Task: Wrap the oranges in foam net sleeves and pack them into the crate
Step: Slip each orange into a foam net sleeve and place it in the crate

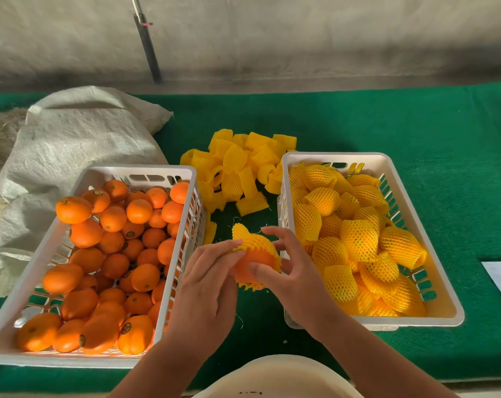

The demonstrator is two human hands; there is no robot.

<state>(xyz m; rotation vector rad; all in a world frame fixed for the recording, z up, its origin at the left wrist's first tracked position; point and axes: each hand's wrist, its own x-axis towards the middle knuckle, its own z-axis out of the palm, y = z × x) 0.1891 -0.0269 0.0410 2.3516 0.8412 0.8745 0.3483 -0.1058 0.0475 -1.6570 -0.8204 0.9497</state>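
An orange (255, 261), half covered by a yellow foam net sleeve (256, 242), is being held just above the green worktop (358, 124), between two white crates. The left hand (212, 280) is gripping it with curled fingers (235, 254), likely steadying it. The right hand (289, 271) is pinching the sleeve, its other fingers spread wide, seemingly pulling it down. Bare oranges are filling the left crate (28, 282); wrapped ones are lying in the right crate (444, 297). Spare sleeves (238, 168) are sitting beyond, a sack (71, 139) far left.

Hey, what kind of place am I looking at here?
Probably a fruit packing bench: a crate of bare oranges, loose foam net sleeves, and a crate of wrapped oranges on green matting.
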